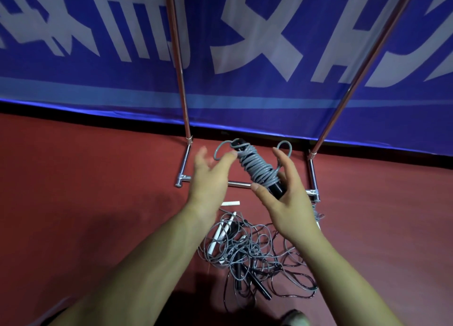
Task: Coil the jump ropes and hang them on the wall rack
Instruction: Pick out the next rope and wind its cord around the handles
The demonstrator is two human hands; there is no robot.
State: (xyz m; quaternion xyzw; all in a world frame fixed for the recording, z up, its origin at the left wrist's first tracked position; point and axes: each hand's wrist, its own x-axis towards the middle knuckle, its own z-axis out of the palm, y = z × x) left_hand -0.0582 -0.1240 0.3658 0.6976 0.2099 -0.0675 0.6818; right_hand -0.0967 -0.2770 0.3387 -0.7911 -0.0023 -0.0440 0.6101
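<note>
Across the twelve o'clock half of the view hangs a blue banner [73, 80] with big white characters, its lower edge meeting a dark red floor [85, 178] that fills everything below. Against the banner stands a chrome metal rack [182, 97]: two upright poles rising toward eleven and one o'clock, joined at floor level by a low base bar [239, 184]. Both bare forearms reach up from six o'clock. The left hand [208, 176], at nine o'clock of centre, has its fingers [226, 157] straight and spread, released. Their blurred tips are right by a loose loop of cord, and contact cannot be told. The right hand [289, 203], at three o'clock of centre, curves thumb and fingers [283, 161] round the lower end of the coiled jump rope [257, 166], grasping it. That rope is in the air at centre, in front of the base bar, its top tilted toward eleven o'clock, with grey cord wound round black handles. On the floor at six o'clock of it lies a tangle of uncoiled ropes [247, 249], with white and black handles. A small white strip [230, 203] lies just at twelve o'clock of the tangle.
</note>
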